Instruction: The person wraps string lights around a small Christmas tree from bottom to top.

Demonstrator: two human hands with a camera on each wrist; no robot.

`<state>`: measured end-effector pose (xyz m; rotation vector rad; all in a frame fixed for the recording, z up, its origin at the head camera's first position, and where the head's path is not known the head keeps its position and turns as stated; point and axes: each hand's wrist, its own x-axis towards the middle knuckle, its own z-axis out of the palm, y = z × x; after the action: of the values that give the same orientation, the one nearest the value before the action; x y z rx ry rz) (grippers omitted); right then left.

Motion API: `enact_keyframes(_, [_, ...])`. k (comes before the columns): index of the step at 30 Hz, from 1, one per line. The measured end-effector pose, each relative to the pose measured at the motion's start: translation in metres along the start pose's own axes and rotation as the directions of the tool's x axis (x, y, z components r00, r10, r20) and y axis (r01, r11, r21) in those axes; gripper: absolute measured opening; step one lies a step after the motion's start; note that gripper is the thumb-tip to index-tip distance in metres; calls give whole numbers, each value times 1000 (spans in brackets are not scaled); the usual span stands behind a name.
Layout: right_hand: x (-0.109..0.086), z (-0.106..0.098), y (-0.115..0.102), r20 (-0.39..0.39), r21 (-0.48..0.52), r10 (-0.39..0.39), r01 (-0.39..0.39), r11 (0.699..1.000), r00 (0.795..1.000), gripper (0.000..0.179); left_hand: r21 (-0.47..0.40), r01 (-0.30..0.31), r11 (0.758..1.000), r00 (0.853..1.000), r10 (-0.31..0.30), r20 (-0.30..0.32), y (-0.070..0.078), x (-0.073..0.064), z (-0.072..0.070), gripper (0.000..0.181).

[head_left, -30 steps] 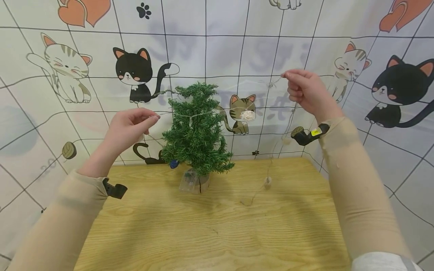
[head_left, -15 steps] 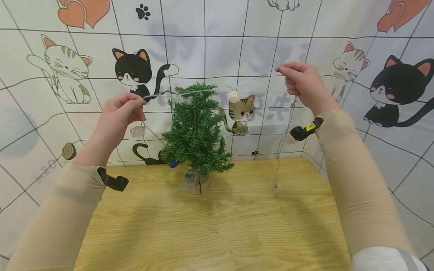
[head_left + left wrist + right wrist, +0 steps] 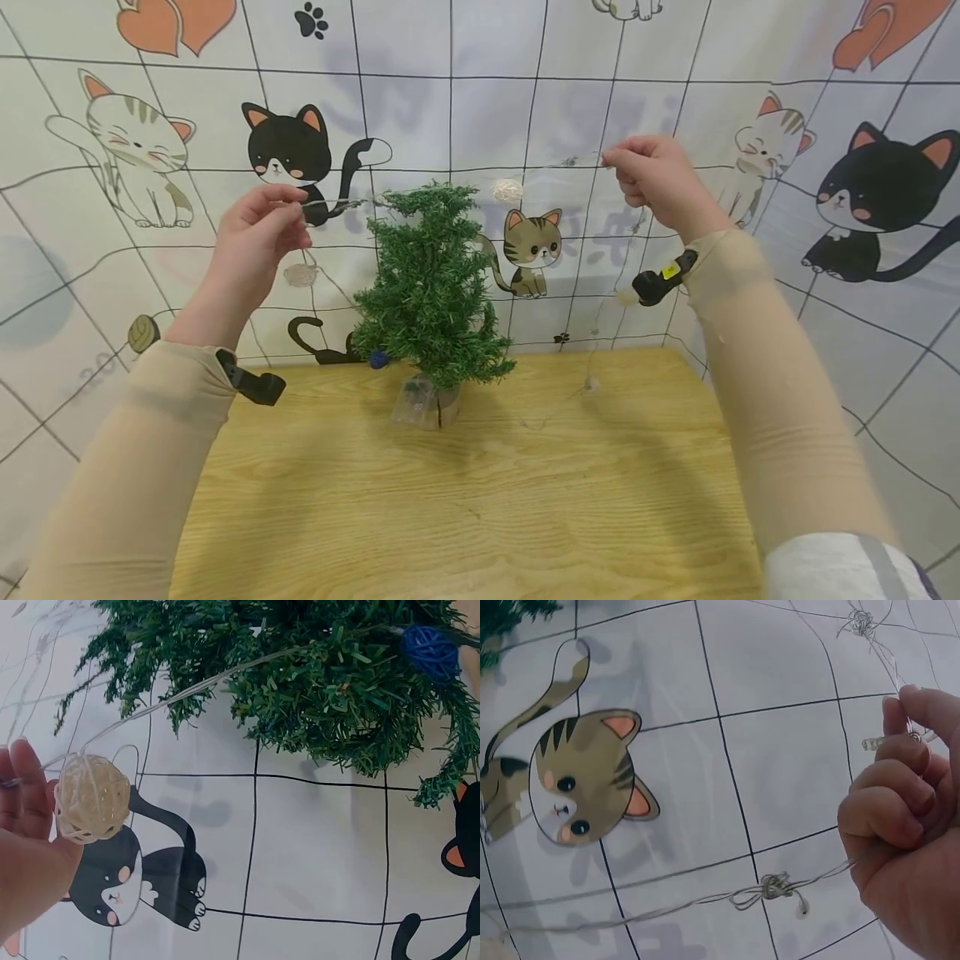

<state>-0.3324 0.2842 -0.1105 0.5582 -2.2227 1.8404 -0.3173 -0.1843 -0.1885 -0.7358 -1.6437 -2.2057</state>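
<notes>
A small green artificial Christmas tree stands on the table between my hands. My left hand, left of the tree, pinches a thin string-light wire between thumb and fingers. A pale woven ball on the string hangs beside that hand in the left wrist view. Up at the right, my right hand pinches another stretch of the wire, its other fingers curled. Knotted wire trails below this hand. Between the hands the string runs at treetop height, bearing a white woven ball.
A blue woven ball hangs at the tree's lower left. Its base has a clear tag in front. The wooden table meets a cat-patterned wall sheet. Slack string drops from the right hand towards the tabletop.
Both hands have risen and shifted left, the left one more. The string between them has lifted from across the tree's front to its top, and the white ball has moved up and left.
</notes>
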Motion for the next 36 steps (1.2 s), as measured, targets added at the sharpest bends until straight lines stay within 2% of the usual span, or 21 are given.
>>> enact_keyframes(3, [4,2,3,34,167,5,-11,986,999,17,-53,-8,999,1000,9,16,-3,3,-3,15])
enact_keyframes(6, [8,5,3,55,323,11,-28,946,998,24,-86,-2,996,1000,3,21,-5,7,-3,20])
enact_keyframes(10, [15,10,-2,100,527,35,-83,846,994,31,-70,-22,997,1000,22,-10,-3,11,0,22])
enact_keyframes(13, [19,15,-6,127,623,75,-138,770,989,31,-51,-42,998,999,41,-31,-2,13,2,23])
enact_keyframes(16, [22,20,-6,136,667,124,-183,722,983,26,-43,-37,998,998,35,-44,-2,14,3,27])
enact_keyframes(19, [24,24,-4,116,682,156,-193,705,981,18,-50,-23,998,999,20,-48,-3,14,3,31])
enact_keyframes(22, [25,27,-1,70,688,165,-167,706,984,10,-65,0,998,999,-2,-41,-3,15,4,37])
enact_keyframes(24, [26,29,0,36,704,177,-151,694,983,8,-79,11,997,1000,-13,-25,-4,17,4,40])
enact_keyframes(26, [28,30,1,18,729,178,-135,671,984,8,-85,23,996,1000,-23,0,-6,18,4,40])
enact_keyframes(31, [31,35,5,-10,811,190,-103,576,982,8,-96,15,995,998,-8,70,-14,20,4,42])
enact_keyframes(36, [35,40,8,-78,843,258,-74,532,963,7,-45,34,998,993,-28,114,-18,23,5,64])
